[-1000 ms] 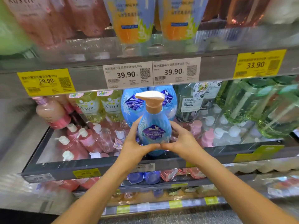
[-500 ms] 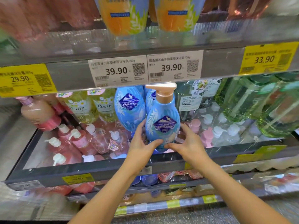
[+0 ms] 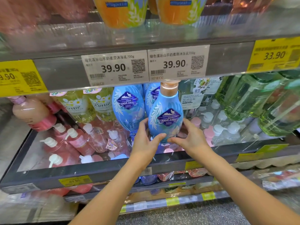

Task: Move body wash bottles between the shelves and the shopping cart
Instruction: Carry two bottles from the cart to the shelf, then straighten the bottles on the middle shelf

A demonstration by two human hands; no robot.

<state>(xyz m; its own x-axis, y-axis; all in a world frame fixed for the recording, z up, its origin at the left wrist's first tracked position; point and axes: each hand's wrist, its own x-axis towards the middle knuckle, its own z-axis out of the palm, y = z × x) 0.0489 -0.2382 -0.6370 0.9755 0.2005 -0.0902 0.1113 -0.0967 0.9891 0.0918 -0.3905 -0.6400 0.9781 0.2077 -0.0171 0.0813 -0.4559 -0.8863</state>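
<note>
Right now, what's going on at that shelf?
A person holds a blue body wash bottle upright between both hands, left hand and right hand gripping its lower sides. It sits in the middle shelf opening beside another blue bottle, its pump top hidden behind the 39.90 price tags. No cart is in view.

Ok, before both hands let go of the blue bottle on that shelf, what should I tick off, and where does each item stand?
1. Left hand and right hand cup the blue bottle low on both sides: ok.
2. Bottle upright, label facing out: ok.
3. Base seated on the shelf: cannot tell, the hands hide it.
4. Pump top clear of the price tag rail above: cannot tell, the rail hides the pump.
5. Standing alongside the matching blue bottle: ok.
</note>
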